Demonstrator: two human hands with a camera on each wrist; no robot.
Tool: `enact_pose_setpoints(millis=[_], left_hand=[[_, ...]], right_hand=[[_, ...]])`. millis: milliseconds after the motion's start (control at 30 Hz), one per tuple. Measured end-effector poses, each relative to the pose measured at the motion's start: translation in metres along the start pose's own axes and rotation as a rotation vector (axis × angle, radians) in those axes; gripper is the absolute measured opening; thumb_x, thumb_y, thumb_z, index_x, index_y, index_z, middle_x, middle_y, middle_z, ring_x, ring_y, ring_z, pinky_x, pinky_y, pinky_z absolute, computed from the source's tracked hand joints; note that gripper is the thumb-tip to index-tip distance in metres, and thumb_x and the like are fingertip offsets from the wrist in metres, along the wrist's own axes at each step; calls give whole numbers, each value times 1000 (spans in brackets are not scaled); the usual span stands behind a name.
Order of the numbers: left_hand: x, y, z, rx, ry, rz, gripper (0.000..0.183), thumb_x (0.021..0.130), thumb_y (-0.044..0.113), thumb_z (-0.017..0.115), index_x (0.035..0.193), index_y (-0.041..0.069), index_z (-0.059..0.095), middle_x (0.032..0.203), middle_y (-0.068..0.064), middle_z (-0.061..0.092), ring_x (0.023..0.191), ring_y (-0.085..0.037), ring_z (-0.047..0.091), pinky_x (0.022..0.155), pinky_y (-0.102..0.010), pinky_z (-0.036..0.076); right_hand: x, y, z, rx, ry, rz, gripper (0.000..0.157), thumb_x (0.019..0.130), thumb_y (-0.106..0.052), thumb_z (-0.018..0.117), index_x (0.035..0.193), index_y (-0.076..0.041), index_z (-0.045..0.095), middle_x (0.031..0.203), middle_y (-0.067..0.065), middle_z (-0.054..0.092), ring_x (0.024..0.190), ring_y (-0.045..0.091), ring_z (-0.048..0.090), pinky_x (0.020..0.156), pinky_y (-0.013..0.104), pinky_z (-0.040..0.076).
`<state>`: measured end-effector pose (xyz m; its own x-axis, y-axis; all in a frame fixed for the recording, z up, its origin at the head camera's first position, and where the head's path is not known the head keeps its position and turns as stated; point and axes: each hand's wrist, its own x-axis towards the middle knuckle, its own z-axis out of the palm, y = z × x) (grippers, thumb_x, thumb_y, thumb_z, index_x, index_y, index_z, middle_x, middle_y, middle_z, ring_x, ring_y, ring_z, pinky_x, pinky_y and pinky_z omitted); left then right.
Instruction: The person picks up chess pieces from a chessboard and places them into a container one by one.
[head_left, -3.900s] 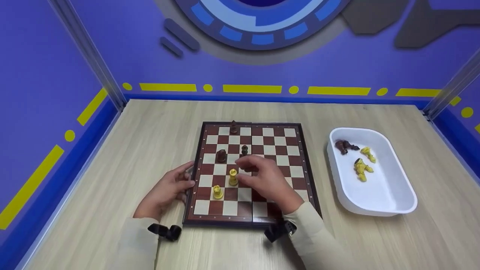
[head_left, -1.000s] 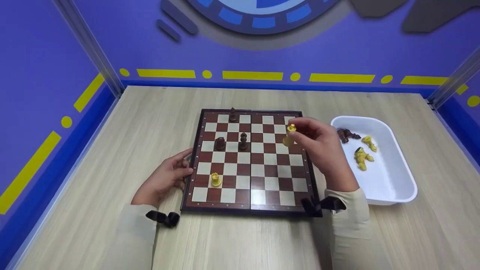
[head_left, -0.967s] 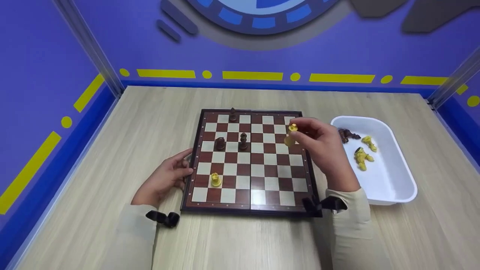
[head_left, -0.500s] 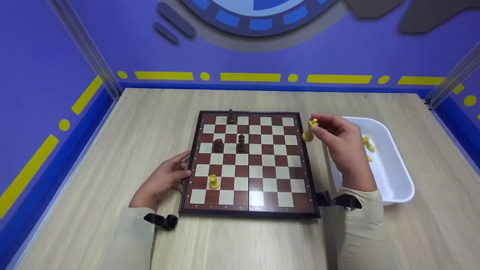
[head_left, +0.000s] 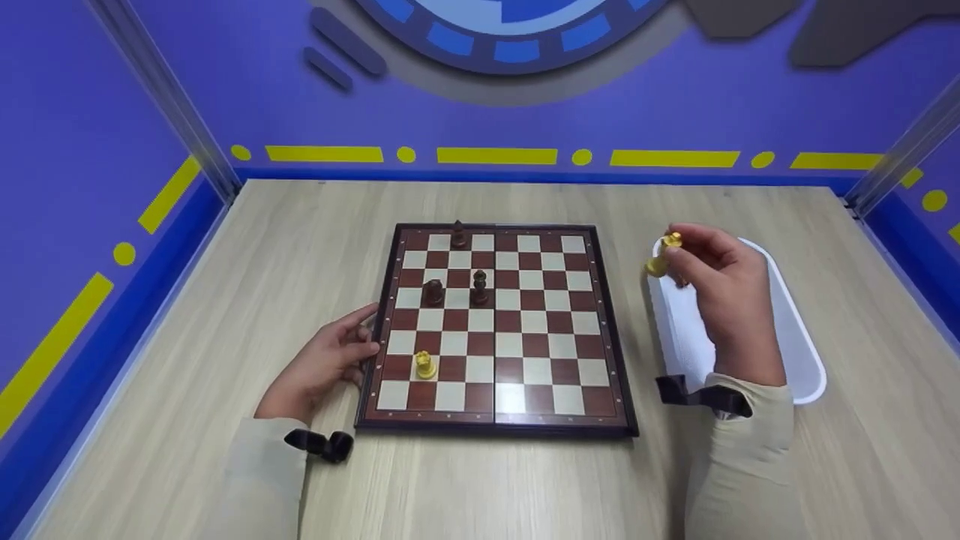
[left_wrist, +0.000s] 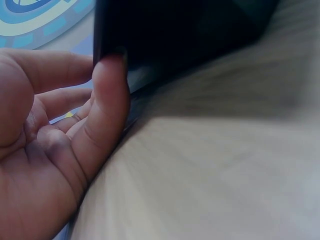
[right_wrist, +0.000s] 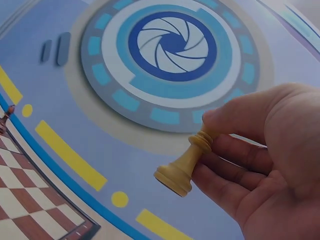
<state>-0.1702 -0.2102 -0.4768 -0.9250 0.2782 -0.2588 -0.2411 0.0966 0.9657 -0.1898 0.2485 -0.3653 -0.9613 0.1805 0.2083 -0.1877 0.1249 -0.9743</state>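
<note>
My right hand (head_left: 727, 292) pinches a yellow king chess piece (head_left: 657, 267) between thumb and fingers, above the far left end of the white tray (head_left: 796, 337). In the right wrist view, the fingers cover the top of the king (right_wrist: 181, 170) and its base is tilted down. At the left edge of the chessboard (head_left: 536, 366), my left hand (head_left: 326, 365) touches the frame with thumb and forefinger. The left wrist view has the thumb against the board's dark side (left_wrist: 170, 35). A shorter yellow piece (head_left: 425, 365) with a crown-like top stands on the board near this hand.
Upright on the board are a brown knight (head_left: 433, 292), a taller brown piece (head_left: 480, 289) and a pointed brown piece (head_left: 458, 235) at the far edge. My right hand hides much of the tray's inside. A patterned blue wall (head_left: 525, 112) rises behind the table.
My right hand took the yellow king off the board, lifted it and carried it right, over the tray's edge. The left hand keeps its place at the board.
</note>
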Motion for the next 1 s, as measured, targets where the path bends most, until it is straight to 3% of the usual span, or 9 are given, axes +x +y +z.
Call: enact_pose_setpoints(millis=[267,533,733,1000], left_hand=[[3,1,1,-13,9,5,67,86,4,57,143,22,28,95,-1,38,57,-10,52,43,-27,51],[3,1,0,-5,1,18,68,86,4,58,144,20,27,94,-1,36,57,-9,49,43,-25,50],[-1,0,1,-15,10,5,66,87,4,57,143,21,28,95,-3,41,58,-10,50,44,-27,50],[-1,-1,1,2,14,5,65,87,5,57,143,20,28,96,-5,42,56,-10,49,43,-27,50]], right_hand=[[1,-1,-12,-56,97,102,38,79,-23,70,114,-10,62,107,4,60,91,16,56,73,13,51],[4,4,-17,-26,145,146,37,79,-22,70,114,-12,62,110,2,57,96,16,54,74,10,50],[6,7,-20,-157,187,194,36,81,-26,67,116,-18,62,112,-1,57,100,12,53,75,9,49],[8,8,-24,-235,231,247,35,84,-27,63,119,-24,60,116,-4,55,102,10,51,81,13,47]])
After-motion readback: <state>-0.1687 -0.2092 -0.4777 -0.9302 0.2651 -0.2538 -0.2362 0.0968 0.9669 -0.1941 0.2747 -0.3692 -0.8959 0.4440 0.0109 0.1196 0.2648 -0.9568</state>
